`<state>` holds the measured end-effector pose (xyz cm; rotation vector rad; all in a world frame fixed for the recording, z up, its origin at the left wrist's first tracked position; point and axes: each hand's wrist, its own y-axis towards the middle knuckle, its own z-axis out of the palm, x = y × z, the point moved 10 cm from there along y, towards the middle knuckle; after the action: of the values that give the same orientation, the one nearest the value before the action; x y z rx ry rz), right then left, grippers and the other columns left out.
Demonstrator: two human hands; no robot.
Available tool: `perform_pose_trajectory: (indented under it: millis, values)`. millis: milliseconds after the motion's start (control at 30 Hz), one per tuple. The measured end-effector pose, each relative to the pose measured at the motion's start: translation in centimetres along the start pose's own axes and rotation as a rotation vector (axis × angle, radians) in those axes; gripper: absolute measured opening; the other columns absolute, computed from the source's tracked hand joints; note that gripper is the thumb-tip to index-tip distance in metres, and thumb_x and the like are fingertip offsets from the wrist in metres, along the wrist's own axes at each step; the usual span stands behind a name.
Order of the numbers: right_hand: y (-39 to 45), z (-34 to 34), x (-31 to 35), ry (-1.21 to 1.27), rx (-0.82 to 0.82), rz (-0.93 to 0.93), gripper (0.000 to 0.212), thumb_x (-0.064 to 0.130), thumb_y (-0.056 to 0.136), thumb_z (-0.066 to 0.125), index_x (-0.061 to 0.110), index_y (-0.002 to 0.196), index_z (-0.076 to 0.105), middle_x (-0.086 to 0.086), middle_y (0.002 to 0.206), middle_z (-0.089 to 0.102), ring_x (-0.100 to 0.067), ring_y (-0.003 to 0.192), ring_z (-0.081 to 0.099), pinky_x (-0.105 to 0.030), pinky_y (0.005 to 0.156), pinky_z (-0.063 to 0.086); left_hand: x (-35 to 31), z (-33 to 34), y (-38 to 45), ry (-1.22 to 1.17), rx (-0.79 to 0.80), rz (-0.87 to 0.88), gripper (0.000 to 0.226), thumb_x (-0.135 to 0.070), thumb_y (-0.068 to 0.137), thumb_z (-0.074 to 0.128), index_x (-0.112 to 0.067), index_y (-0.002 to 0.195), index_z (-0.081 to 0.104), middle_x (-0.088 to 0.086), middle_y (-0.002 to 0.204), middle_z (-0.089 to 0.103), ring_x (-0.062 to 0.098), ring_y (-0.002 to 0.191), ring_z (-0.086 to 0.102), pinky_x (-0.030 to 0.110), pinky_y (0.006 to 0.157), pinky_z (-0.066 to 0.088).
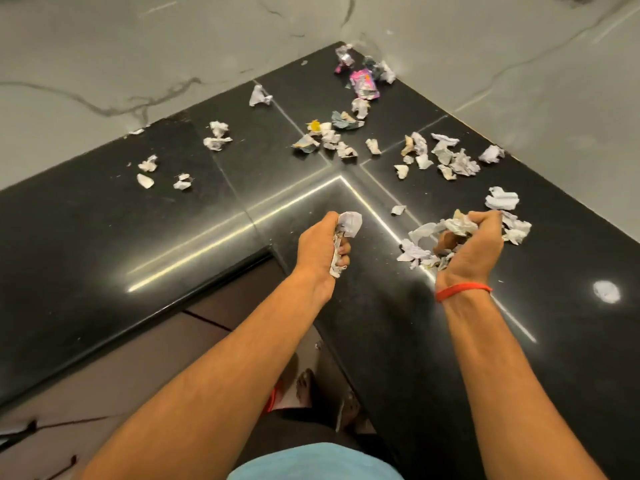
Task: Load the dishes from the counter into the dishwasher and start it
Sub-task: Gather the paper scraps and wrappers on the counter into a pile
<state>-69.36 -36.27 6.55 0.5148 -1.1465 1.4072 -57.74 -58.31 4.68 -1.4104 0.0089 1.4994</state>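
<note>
No dishes or dishwasher are in view. A black L-shaped counter [104,237] fills the corner, strewn with crumpled paper scraps. My left hand [320,245] hovers over the counter's inner corner and grips a wad of crumpled paper [349,225]. My right hand [472,245], with a red band on its wrist, grips a bunch of paper scraps [457,225] at a loose pile [415,251] on the right arm of the counter.
More scraps lie around: a group at the right [446,155], a cluster in the middle [329,136], pink wrappers [363,81] in the far corner, small bits at left [149,171]. Marble walls [138,46] rise behind. Cabinet fronts [138,358] and my feet are below.
</note>
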Motion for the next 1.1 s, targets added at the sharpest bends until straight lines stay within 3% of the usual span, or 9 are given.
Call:
perform_pose_trajectory:
  millis: [333,467,567,667,833,1000,1100]
  values:
    - [-9.0,8.1,-5.1,0.101,0.33,0.234,0.019,0.025,0.077,0.046,0.022,0.063,0.033,0.002,0.054,0.027,-0.017,0.047,0.028,-0.028,0.052,0.021,-2.1,-11.2,-3.8,-0.316,-0.032,0.019,0.018,-0.019,0.097,0.053,-0.013,0.082,0.059,-0.006,0.051,0.045,0.005,0.037,0.032,0.017,0.033,0.023]
    - [-14.7,10.8,-10.0,0.015,0.411,0.345,0.018,0.023,0.075,0.048,0.021,0.059,0.04,0.002,0.051,0.03,-0.018,0.044,0.03,-0.028,0.053,0.022,-2.5,-17.8,-5.7,-0.362,-0.081,0.045,0.02,-0.018,0.097,0.051,-0.016,0.078,0.056,-0.007,0.054,0.042,0.005,0.038,0.031,0.017,0.034,0.022]
    - [-20.2,12.1,-15.0,-0.036,0.491,0.486,0.013,0.021,0.074,0.05,0.02,0.065,0.04,-0.001,0.065,0.017,-0.018,0.049,0.026,-0.033,0.059,0.014,-1.8,-23.5,-6.8,-0.394,-0.131,0.042,0.021,-0.018,0.096,0.048,-0.017,0.076,0.056,-0.008,0.053,0.043,0.004,0.036,0.03,0.016,0.035,0.02]
    - [-25.5,12.1,-20.3,-0.085,0.555,0.569,0.019,0.017,0.085,0.041,0.021,0.068,0.035,0.003,0.055,0.022,-0.013,0.042,0.026,-0.026,0.048,0.017,0.3,-29.0,-7.7,-0.444,-0.184,-0.015,0.036,-0.019,0.098,0.045,-0.019,0.063,0.053,-0.009,0.047,0.039,0.004,0.033,0.03,0.016,0.034,0.018]
    - [-32.1,8.3,-30.4,-0.188,0.499,0.672,0.033,0.027,0.067,0.059,0.022,0.064,0.027,0.001,0.056,0.026,-0.013,0.046,0.027,-0.028,0.047,0.024,6.9,-38.3,-8.3,-0.454,-0.27,-0.174,0.032,-0.021,0.098,0.048,-0.018,0.067,0.052,-0.008,0.046,0.036,0.004,0.033,0.033,0.016,0.03,0.023]
    - [-35.7,2.9,-41.7,-0.278,0.332,0.815,0.026,0.02,0.078,0.052,0.022,0.059,0.034,0.005,0.054,0.038,-0.011,0.049,0.038,-0.026,0.049,0.035,14.2,-46.6,-6.9,-0.391,-0.378,-0.312,0.032,-0.019,0.099,0.047,-0.02,0.068,0.053,-0.008,0.047,0.031,0.004,0.034,0.031,0.016,0.031,0.022]
    - [-37.4,0.8,-48.1,-0.288,0.292,0.92,0.016,0.029,0.066,0.059,0.017,0.07,0.049,-0.005,0.069,0.045,-0.017,0.059,0.047,-0.026,0.054,0.045,18.9,-51.3,-4.5,-0.377,-0.45,-0.393,0.03,-0.021,0.099,0.047,-0.022,0.069,0.048,-0.008,0.046,0.031,0.004,0.033,0.03,0.017,0.032,0.021]
